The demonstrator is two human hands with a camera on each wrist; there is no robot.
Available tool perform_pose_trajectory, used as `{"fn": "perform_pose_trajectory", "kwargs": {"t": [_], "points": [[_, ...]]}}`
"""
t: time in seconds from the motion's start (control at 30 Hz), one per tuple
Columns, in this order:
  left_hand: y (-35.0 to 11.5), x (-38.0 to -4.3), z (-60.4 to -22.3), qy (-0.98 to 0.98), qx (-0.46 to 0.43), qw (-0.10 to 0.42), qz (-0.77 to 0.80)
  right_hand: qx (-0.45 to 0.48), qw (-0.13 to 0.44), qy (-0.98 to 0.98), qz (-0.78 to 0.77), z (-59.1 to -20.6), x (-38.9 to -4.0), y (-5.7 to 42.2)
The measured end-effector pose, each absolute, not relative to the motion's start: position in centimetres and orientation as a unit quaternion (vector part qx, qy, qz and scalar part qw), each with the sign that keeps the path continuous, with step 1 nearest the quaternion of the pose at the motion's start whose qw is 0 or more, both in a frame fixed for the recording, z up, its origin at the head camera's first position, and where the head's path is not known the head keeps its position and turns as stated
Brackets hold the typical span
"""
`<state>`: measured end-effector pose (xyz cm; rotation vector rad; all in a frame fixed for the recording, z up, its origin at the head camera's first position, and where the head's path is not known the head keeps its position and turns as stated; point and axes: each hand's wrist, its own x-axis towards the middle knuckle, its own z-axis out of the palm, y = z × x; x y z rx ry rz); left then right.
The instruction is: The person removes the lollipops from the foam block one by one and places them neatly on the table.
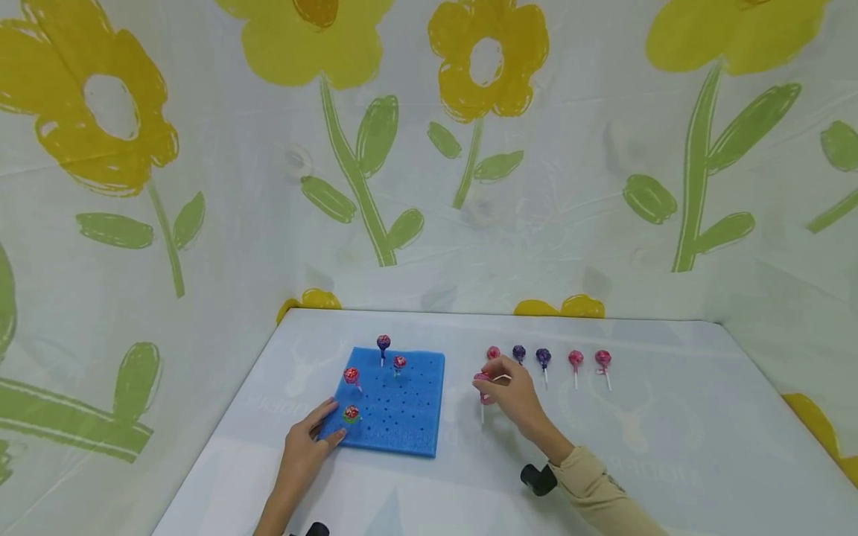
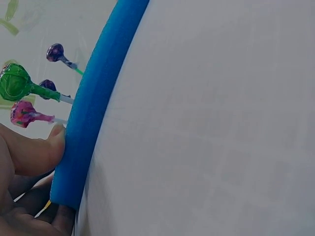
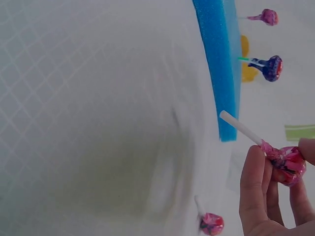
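Note:
A blue board (image 1: 402, 439) with rows of small holes lies left of centre on the white table. Several wrapped lollipops stand in it by their sticks: a purple one (image 1: 383, 342) at the back, a red-topped one (image 1: 399, 362), a pink one (image 1: 351, 376), and a green one (image 2: 17, 83) near the front. My left hand (image 1: 303, 447) grips the board's left front edge, thumb on top and fingers at the side. To the right of the board, above the table, my right hand (image 1: 516, 391) pinches a pink lollipop (image 3: 289, 164) by its head. Its white stick points down in the head view.
Right of the board, a row of lollipops lies at the back of the table, among them a purple one (image 1: 543, 357) and a pink one (image 1: 603, 359). Flower-printed cloth (image 1: 536, 223) hangs behind the table and at its sides.

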<state>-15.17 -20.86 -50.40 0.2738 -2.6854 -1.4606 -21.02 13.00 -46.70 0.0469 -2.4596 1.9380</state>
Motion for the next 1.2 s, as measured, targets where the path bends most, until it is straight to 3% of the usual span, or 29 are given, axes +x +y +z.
{"fn": "perform_pose_trajectory", "kwargs": {"t": [0.87, 1.2], "points": [[-20.7, -15.1, -50.1, -0.870, 0.094, 0.035, -0.483, -0.058, -0.051, -0.852, 0.518, -48.3, -22.2, 14.6], [-20.7, -15.1, -50.2, -0.869, 0.098, 0.031, -0.484, -0.039, -0.047, -0.890, 0.451, -48.1, -22.7, 14.0]]}}
